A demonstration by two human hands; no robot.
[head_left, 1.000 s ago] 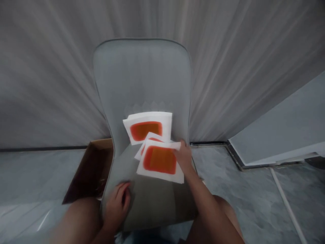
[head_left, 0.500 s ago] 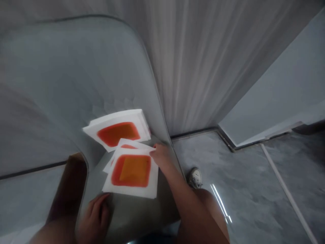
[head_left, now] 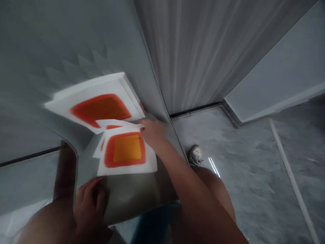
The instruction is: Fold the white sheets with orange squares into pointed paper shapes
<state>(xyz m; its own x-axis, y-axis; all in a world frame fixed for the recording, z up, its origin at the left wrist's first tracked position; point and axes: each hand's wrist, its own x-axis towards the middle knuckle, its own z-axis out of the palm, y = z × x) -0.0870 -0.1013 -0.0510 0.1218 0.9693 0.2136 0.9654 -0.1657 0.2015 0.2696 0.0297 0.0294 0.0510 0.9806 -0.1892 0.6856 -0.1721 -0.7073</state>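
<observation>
Box (head_left: 65, 173) on the floor (head_left: 254, 176) at the chair's (head_left: 129, 193) left: anything slipping off that edge could drop there. Your left hand (head_left: 88, 200) is curled just beside the near left corner of the front sheet (head_left: 127, 149); nudge forward and you may crease it. Rear stack (head_left: 95, 110) leans tilted on the backrest (head_left: 76, 37); a knock at its foot could send it sliding. Second sheet (head_left: 98, 150) sits askew under the front sheet, which lies on the seat, orange-red side up. Your right hand (head_left: 154, 134) is pinching the front sheet's far right corner; if it's caught both layers, a pull would probably drag the second along or bend the corner.

Hidden, same order: box partly blocked by your leg (head_left: 44, 223) and the chair, contents unreadable. Can't tell if anything's inside your left hand, or if it touches the sheet. Rear stack count unknown (edges blur together). Most of the second sheet is covered. Small dark mark (head_left: 138, 138) on the front sheet, too tiny to read. Your right fingers cover the pinch, so layer count there is unclear. Shoe (head_left: 195, 155) right of the chair shows only in part.
</observation>
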